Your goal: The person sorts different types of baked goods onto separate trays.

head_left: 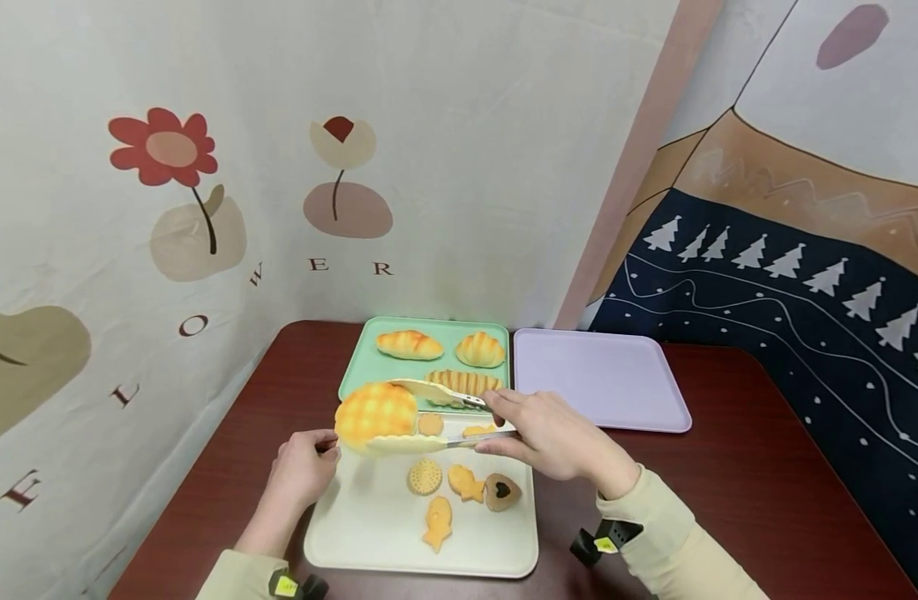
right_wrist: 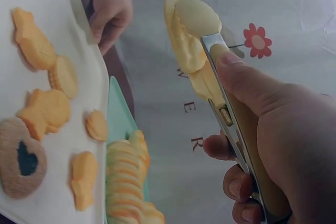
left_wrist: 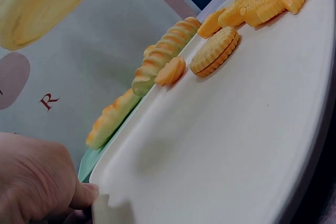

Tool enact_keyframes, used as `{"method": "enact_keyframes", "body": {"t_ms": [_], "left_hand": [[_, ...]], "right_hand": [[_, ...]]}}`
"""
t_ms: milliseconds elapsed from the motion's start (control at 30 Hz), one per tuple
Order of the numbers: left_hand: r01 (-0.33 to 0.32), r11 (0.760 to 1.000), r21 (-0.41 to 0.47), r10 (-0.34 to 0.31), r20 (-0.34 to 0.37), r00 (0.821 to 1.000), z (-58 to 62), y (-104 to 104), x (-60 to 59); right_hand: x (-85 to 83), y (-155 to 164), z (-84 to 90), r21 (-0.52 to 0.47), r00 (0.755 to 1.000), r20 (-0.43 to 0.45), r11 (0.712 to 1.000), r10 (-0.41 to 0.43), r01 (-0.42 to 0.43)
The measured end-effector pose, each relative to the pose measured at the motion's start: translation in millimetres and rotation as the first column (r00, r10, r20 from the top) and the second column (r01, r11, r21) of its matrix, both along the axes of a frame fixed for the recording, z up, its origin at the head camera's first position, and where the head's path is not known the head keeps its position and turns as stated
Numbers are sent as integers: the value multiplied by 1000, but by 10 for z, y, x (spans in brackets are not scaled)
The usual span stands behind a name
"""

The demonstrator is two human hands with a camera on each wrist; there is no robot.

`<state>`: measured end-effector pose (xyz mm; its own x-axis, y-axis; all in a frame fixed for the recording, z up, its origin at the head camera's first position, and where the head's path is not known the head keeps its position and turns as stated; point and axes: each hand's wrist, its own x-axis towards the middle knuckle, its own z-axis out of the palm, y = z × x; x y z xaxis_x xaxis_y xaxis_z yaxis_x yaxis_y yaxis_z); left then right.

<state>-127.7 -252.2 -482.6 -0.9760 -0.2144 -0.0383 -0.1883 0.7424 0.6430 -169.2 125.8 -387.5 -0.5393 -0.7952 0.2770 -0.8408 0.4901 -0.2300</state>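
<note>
A dark red table (head_left: pixel 729 500) carries three trays: a lilac tray (head_left: pixel 601 379) at the right rear, a green tray (head_left: pixel 361 367) just beside it on the left, and a cream tray (head_left: pixel 368 517) nearest the person. On the green tray lie a long loaf (head_left: pixel 409 344), a shell-shaped roll (head_left: pixel 480 350) and a ridged loaf (head_left: pixel 469 382). The right hand (head_left: pixel 556 437) grips a pair of tongs (head_left: pixel 447 412), fingers curled round the handles, and the tongs clamp a round checkered bun (head_left: pixel 375 414) in the air above the cream tray's far left corner. The left hand (head_left: pixel 303 468) pinches that tray's left rim with curled fingers. Small pieces lie on the cream tray: a round biscuit (head_left: pixel 424 477), a fish-shaped cake (head_left: pixel 438 524), a heart-centred cookie (head_left: pixel 501 492)
</note>
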Motion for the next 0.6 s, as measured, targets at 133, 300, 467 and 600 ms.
{"method": "enact_keyframes", "body": {"t_ms": [133, 300, 467, 600], "left_hand": [[-4, 1000, 4, 4, 7, 1000, -10, -2, -4], [-10, 1000, 1, 10, 21, 1000, -12, -2, -13], [-10, 1000, -2, 10, 20, 1000, -2, 2, -13], [-12, 1000, 0, 12, 23, 1000, 4, 2, -12]], "right_hand": [[-71, 0, 32, -5, 1000, -8, 1000, -11, 11], [-153, -5, 54, -7, 1000, 6, 1000, -23, 23], [-232, -5, 64, -16, 1000, 0, 999, -30, 30], [-302, -8, 59, -24, 999, 3, 999, -49, 49]]}}
